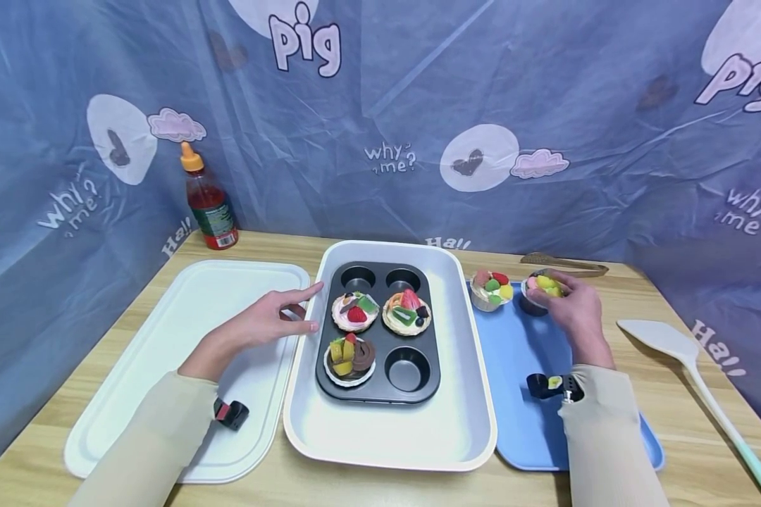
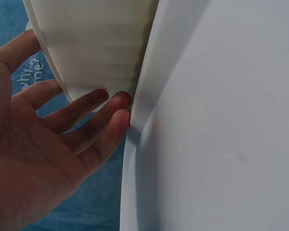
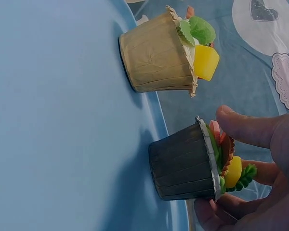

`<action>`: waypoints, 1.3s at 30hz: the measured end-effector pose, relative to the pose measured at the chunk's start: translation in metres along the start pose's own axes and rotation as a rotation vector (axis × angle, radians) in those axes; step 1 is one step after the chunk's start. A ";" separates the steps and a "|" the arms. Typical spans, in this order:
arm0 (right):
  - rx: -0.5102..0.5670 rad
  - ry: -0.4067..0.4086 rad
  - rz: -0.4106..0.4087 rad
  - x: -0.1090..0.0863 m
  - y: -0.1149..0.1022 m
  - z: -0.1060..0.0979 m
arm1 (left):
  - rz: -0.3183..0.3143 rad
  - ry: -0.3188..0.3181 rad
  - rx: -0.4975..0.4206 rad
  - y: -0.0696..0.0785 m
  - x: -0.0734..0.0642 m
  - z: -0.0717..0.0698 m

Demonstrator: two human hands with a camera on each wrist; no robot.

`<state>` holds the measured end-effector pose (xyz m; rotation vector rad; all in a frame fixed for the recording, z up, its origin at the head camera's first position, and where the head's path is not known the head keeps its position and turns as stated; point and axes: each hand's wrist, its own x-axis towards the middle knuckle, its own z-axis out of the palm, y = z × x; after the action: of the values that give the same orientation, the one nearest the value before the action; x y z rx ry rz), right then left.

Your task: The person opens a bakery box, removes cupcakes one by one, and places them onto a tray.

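Note:
In the head view my right hand (image 1: 573, 306) is around the top of a cupcake in a dark paper cup (image 1: 533, 304), at the blue tray's far end. The right wrist view shows thumb and fingers curled about the rim of this cupcake (image 3: 185, 163). Beside it stands a cupcake in a tan paper cup (image 3: 156, 55), topped with fruit. My left hand (image 1: 263, 320) has its fingers extended, fingertips at the left rim of a deep white tray (image 1: 387, 436). Inside that tray lies a dark muffin tin (image 1: 380, 352) holding three fruit-topped cupcakes (image 1: 355, 312); its other wells are bare.
A flat white tray (image 1: 158, 352) lies at left, the blue tray (image 1: 520, 422) at right. A red sauce bottle (image 1: 211, 204) stands at back left. Tongs (image 1: 564, 265) lie behind the blue tray, and a white spatula (image 1: 691, 359) is at far right. Printed cloth hangs behind.

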<state>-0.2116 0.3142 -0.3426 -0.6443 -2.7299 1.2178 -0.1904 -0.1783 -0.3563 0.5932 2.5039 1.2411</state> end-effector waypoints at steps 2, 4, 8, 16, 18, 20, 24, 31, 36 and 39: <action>-0.003 0.001 0.000 -0.001 0.000 0.000 | 0.002 -0.001 0.001 0.000 0.000 0.000; -0.003 0.001 0.004 -0.002 0.000 -0.001 | 0.002 -0.001 0.004 0.000 0.000 0.000; -0.001 0.000 0.015 -0.004 -0.002 -0.005 | 0.002 -0.001 0.007 0.000 0.000 0.000; 0.014 0.045 -0.004 -0.010 -0.012 -0.013 | 0.009 -0.001 0.003 -0.002 0.002 0.000; 0.029 0.060 -0.024 -0.013 -0.017 -0.014 | 0.008 -0.001 0.004 -0.002 0.001 -0.001; 0.041 0.069 -0.041 -0.018 -0.023 -0.015 | 0.006 0.000 0.003 -0.002 0.001 -0.001; 0.083 0.069 -0.068 -0.029 -0.039 -0.016 | 0.009 0.001 0.003 -0.002 0.001 0.000; 0.160 0.010 -0.216 -0.066 -0.075 -0.014 | -0.004 -0.006 -0.002 -0.003 0.001 0.002; 0.192 -0.094 -0.369 -0.088 -0.100 0.002 | -0.012 -0.002 -0.006 -0.001 0.001 0.002; 0.218 -0.181 -0.402 -0.099 -0.115 0.015 | -0.016 0.000 -0.005 -0.001 0.001 0.001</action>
<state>-0.1649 0.1954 -0.2598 0.0411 -2.6225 1.4892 -0.1914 -0.1776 -0.3576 0.5713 2.5001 1.2416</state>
